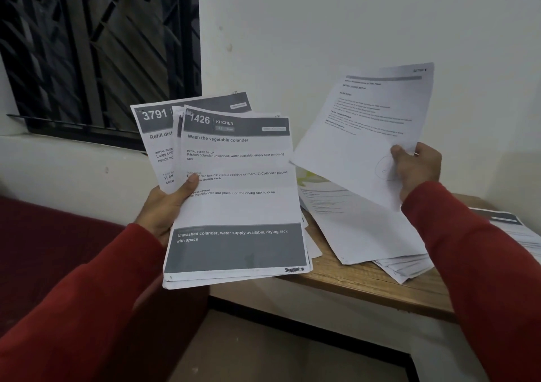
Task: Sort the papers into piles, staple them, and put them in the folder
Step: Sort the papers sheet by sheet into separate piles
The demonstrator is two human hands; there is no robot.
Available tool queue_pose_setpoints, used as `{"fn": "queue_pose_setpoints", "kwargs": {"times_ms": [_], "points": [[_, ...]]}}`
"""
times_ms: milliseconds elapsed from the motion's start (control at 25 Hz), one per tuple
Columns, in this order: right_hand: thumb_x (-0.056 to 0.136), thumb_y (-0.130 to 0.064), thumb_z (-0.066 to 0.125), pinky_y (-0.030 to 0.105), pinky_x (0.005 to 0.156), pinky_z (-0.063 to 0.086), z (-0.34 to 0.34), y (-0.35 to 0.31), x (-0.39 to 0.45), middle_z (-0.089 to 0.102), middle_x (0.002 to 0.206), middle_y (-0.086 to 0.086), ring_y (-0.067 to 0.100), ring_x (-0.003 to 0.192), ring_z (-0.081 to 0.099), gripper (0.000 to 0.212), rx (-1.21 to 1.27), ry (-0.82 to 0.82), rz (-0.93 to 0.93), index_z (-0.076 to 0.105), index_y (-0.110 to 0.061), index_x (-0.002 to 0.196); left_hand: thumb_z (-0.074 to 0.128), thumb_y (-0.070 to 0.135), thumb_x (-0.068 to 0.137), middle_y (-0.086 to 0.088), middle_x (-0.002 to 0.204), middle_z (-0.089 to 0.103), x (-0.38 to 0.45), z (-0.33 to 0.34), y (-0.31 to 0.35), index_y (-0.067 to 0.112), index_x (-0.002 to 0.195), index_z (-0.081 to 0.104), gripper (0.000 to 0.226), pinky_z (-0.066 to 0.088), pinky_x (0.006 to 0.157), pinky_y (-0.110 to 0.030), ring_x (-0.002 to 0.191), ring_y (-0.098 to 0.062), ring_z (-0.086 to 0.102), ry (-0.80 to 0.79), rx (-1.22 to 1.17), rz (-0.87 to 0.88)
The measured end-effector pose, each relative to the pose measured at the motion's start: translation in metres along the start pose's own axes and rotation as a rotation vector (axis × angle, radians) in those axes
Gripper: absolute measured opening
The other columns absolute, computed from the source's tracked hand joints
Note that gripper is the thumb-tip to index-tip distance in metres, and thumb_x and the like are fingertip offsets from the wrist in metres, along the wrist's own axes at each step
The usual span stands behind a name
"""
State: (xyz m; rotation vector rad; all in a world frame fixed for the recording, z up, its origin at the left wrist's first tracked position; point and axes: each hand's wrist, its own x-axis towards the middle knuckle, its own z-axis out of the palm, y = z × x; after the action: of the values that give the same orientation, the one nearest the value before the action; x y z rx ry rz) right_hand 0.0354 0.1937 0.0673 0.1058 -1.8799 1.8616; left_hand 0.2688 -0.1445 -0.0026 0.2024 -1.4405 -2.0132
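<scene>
Above the left edge of the wooden desk (pixel 366 285), the left hand (pixel 168 206) grips a fanned stack of papers (pixel 234 206) from underneath, its thumb (pixel 191 181) pressed onto the front sheet. That front sheet is headed "1426 KITCHEN" and titled "Wash the vegetable colander"; behind it another sheet (pixel 155 135) numbered "3791" peeks out to the left. The stack is held nearly upright, tilted slightly back, its lower edge hanging over the gap beside the desk.

To the right, the right hand (pixel 417 167) pinches a single printed sheet (pixel 363 124) by its lower right corner, thumb on top and fingers curled behind. The sheet is lifted clear of the desk and slants up toward the white wall (pixel 351 15), its text too small to read.

Beneath it, a loose pile of papers (pixel 366 232) lies spread on the desk, some sheets overhanging the front edge. Another small pile (pixel 512 226) sits at the far right, partly hidden by the red sleeve (pixel 483 264). A dark window grille (pixel 96 44) fills the upper left, and a dark red seat (pixel 44 250) lies below it.
</scene>
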Motion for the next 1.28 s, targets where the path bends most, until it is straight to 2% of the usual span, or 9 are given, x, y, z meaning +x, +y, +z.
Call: {"fn": "queue_pose_setpoints", "kwargs": {"times_ms": [280,520,640,760,840,960,1040,1200,1280], "points": [[0.077,-0.027,0.070,0.039,0.079,0.056,0.008,0.013,-0.012,0.068,0.077,0.007,0.027,0.075,0.065,0.024,-0.107,-0.148,0.036,0.068,-0.004,0.085,0.061,0.026,0.095,0.004,0.107,0.076,0.003,-0.014,0.014,0.019,0.116,0.065,0.023,0.059,0.066,-0.026,0.093,-0.014,0.074,0.018,0.013,0.063],[0.087,-0.020,0.068,0.029,0.079,0.052,0.060,0.025,-0.069,0.073,0.097,0.006,0.025,0.087,0.069,0.020,-0.354,-0.544,-0.019,0.073,-0.013,0.106,0.069,0.038,0.086,0.009,0.114,0.073,0.011,-0.051,0.041,0.019,0.120,0.066,0.040,0.058,0.079,-0.028,0.100,-0.009,0.071,0.141,0.114,0.124],[0.086,-0.020,0.071,0.027,0.083,0.048,0.089,0.033,-0.084,0.069,0.110,0.009,0.027,0.098,0.066,0.031,-0.486,-0.667,-0.051,0.069,-0.013,0.116,0.066,0.030,0.092,0.018,0.083,0.075,0.010,-0.055,0.037,0.021,0.105,0.066,0.016,0.053,0.064,-0.016,0.075,0.002,0.071,0.165,0.199,0.089],[0.084,-0.023,0.074,0.027,0.083,0.045,0.102,0.042,-0.096,0.065,0.118,0.013,0.028,0.103,0.062,0.039,-0.586,-0.742,-0.087,0.064,-0.013,0.121,0.065,0.024,0.094,0.006,0.097,0.072,0.010,-0.050,0.019,0.013,0.113,0.065,0.022,0.051,0.072,-0.024,0.084,-0.009,0.069,0.145,0.276,0.020],[0.087,-0.038,0.071,0.033,0.093,0.047,0.093,0.044,-0.087,0.061,0.125,0.015,0.030,0.113,0.058,0.051,-0.679,-0.689,-0.143,0.058,-0.011,0.129,0.066,0.022,0.093,0.001,0.100,0.070,0.011,-0.049,0.012,0.014,0.107,0.067,0.017,0.051,0.072,-0.027,0.078,-0.010,0.070,0.133,0.293,-0.003],[0.087,-0.070,0.051,0.047,0.105,0.038,0.055,0.044,-0.041,0.046,0.140,0.018,0.041,0.130,0.042,0.078,-1.172,-0.444,-0.162,0.045,-0.012,0.139,0.066,0.022,0.094,0.007,0.091,0.071,0.014,-0.047,0.010,0.019,0.096,0.066,0.004,0.050,0.069,-0.025,0.070,-0.005,0.070,0.159,0.260,-0.004],[0.081,-0.078,0.050,0.046,0.107,0.036,0.027,0.051,-0.013,0.048,0.140,0.017,0.039,0.131,0.042,0.087,-1.375,-0.466,-0.113,0.046,-0.012,0.138,0.065,0.022,0.094,0.011,0.079,0.074,0.015,-0.045,0.011,0.019,0.096,0.066,0.003,0.050,0.067,-0.024,0.066,-0.004,0.071,0.158,0.233,0.001],[0.050,-0.088,0.061,0.051,0.107,0.038,0.001,0.089,0.021,0.052,0.141,0.011,0.038,0.130,0.047,0.102,-1.349,-0.611,0.097,0.053,-0.018,0.124,0.066,0.023,0.094,0.006,0.095,0.073,0.015,-0.029,0.001,0.017,0.103,0.067,0.012,0.052,0.071,-0.027,0.080,-0.011,0.071,0.087,0.250,-0.036],[0.062,-0.071,0.076,0.053,0.110,0.035,-0.004,0.106,0.039,0.048,0.146,0.012,0.038,0.134,0.044,0.098,-1.213,-0.565,0.148,0.049,-0.014,0.136,0.067,0.024,0.093,0.005,0.096,0.074,0.014,-0.023,-0.002,0.017,0.102,0.068,0.012,0.055,0.077,-0.031,0.086,-0.014,0.071,0.059,0.269,-0.047]]}}
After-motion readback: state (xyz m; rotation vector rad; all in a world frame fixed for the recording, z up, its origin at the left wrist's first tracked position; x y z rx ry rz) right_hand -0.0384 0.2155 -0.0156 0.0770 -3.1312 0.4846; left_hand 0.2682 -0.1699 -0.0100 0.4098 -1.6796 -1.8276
